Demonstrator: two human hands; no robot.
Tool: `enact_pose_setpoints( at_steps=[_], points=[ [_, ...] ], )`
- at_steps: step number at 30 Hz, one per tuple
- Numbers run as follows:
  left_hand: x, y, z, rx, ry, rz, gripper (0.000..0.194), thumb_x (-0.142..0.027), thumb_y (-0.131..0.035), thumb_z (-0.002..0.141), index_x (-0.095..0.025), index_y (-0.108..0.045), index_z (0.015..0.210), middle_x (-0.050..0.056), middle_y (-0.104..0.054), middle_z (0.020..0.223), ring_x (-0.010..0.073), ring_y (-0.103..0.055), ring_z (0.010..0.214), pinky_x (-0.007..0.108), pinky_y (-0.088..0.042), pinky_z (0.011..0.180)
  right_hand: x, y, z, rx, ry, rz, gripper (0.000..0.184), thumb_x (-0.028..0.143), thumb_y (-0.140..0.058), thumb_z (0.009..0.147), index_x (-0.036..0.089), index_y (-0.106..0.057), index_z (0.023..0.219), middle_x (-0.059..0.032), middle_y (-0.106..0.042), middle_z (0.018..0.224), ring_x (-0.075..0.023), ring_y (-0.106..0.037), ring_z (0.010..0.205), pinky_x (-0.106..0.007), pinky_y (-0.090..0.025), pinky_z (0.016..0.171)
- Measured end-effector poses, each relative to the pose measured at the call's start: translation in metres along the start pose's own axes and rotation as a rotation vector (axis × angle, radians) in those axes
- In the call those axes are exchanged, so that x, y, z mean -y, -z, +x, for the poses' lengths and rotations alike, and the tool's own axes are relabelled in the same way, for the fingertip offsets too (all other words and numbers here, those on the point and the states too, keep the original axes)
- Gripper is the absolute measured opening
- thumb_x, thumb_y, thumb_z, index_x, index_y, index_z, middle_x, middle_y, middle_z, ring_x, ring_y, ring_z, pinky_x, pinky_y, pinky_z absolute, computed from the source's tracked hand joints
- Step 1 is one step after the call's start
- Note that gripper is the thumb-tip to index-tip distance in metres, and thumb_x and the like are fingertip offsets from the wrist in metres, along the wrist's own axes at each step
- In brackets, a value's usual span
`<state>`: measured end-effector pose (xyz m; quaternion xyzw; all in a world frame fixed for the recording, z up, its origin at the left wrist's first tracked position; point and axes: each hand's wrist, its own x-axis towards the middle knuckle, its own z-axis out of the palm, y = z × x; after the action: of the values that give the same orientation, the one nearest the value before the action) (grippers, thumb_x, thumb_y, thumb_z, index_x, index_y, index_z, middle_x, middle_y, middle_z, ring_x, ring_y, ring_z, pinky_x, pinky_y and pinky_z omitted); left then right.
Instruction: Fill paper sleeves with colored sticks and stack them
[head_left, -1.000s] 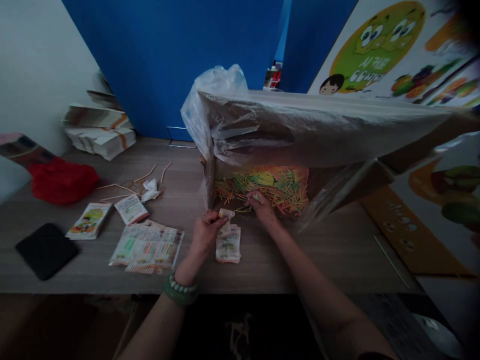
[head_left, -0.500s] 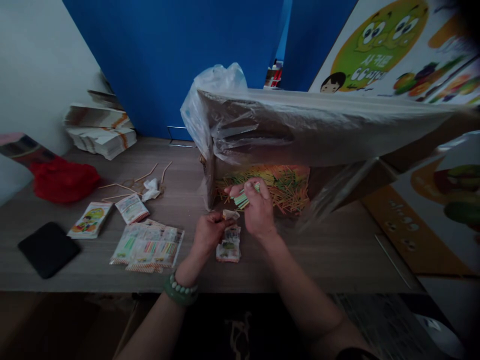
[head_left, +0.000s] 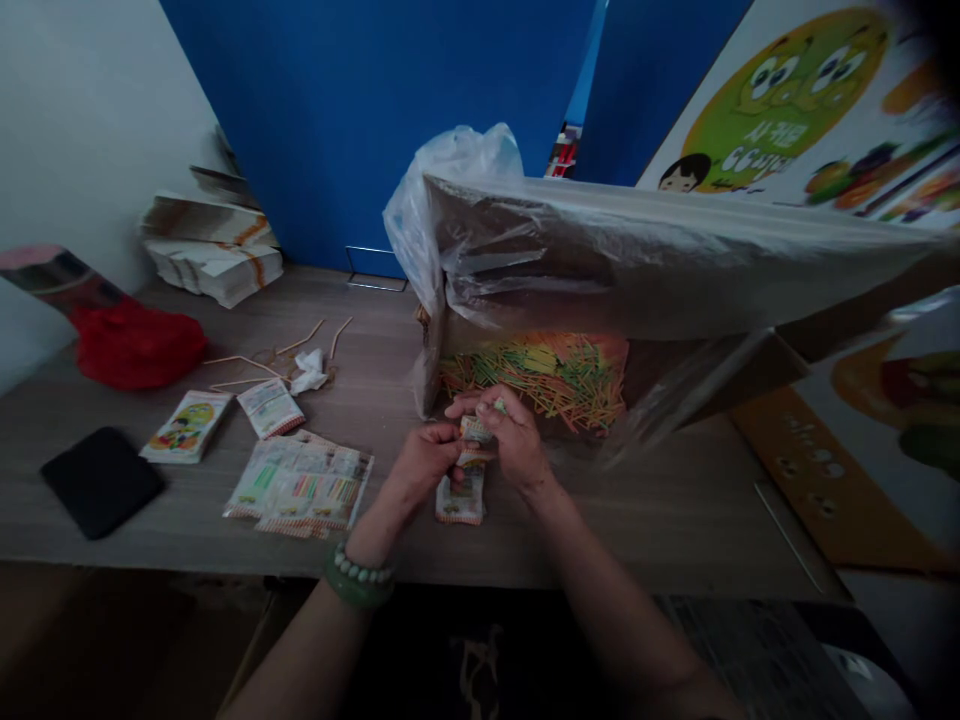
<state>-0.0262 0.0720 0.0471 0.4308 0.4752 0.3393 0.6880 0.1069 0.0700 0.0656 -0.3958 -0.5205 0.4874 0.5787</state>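
My left hand [head_left: 429, 460] is closed on a small printed packet [head_left: 472, 452], held by its upper part in front of the box. My right hand [head_left: 514, 440] meets it from the right, fingers curled round a bunch of thin green sticks [head_left: 500, 405] whose ends touch or enter the packet's mouth; the fingers hide which. Below the hands, another printed packet [head_left: 460, 498] lies on the table. Behind them, a plastic-lined cardboard box [head_left: 600, 255] on its side holds a heap of loose green, yellow and orange sticks [head_left: 555, 370].
To the left lie filled clear packets [head_left: 300, 485], a printed packet [head_left: 271, 408], a packet stack [head_left: 187, 427] and a black flat pad [head_left: 101, 482]. Behind are bent straws [head_left: 244, 362], crumpled tissue [head_left: 308, 371], a red bag [head_left: 141, 345] and stacked cartons [head_left: 214, 255]. A printed carton [head_left: 795, 470] stands right.
My right hand has moved down and toward the left hand, bringing the sticks to the packet's mouth. The left hand has raised the packet slightly. The camera view has shifted a little.
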Motion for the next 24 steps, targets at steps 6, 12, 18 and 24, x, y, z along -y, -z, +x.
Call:
enact_pose_setpoints(
  at_steps=[6,12,18,24],
  points=[
    [0.004,0.005,0.007,0.113,-0.206,-0.091,0.025,-0.037,-0.078,0.071,-0.013,-0.072,0.074,0.0,-0.064,0.071,0.011,-0.057,0.068,0.023,-0.046,0.065,-0.008,0.014,0.01,0.219,-0.076,-0.174,0.023,0.045,-0.054,0.091,0.024,-0.058,0.085,-0.0052,-0.072,0.116,-0.0208,-0.063,0.112,-0.042,-0.044,0.101],
    [0.005,0.016,0.007,0.103,-0.091,-0.38,0.036,-0.037,-0.084,0.066,-0.016,-0.074,0.094,0.002,-0.07,0.081,0.0114,-0.058,0.068,0.023,-0.045,0.063,-0.007,0.034,0.004,0.191,-0.083,-0.229,0.037,0.046,-0.058,0.088,0.029,-0.059,0.121,-0.0057,-0.061,0.135,-0.0215,-0.055,0.125,-0.041,-0.041,0.105],
    [0.0,0.017,-0.013,0.077,-0.145,-0.326,0.044,-0.034,-0.085,0.065,-0.017,-0.075,0.104,0.004,-0.074,0.093,0.0147,-0.064,0.079,0.025,-0.049,0.072,-0.009,0.025,-0.012,0.076,-0.098,-0.552,0.008,0.027,-0.06,0.077,0.023,-0.063,0.072,-0.0015,-0.065,0.082,-0.0191,-0.059,0.085,-0.034,-0.045,0.084],
    [0.007,0.013,-0.037,-0.047,-0.145,-0.168,0.036,-0.037,-0.083,0.062,-0.016,-0.077,0.091,0.004,-0.074,0.085,0.0166,-0.064,0.078,0.028,-0.05,0.074,-0.008,0.009,-0.028,0.17,-0.061,-0.493,0.009,0.025,-0.059,0.073,0.021,-0.061,0.065,-0.0001,-0.058,0.073,-0.0176,-0.055,0.077,-0.029,-0.041,0.074]
  ],
)
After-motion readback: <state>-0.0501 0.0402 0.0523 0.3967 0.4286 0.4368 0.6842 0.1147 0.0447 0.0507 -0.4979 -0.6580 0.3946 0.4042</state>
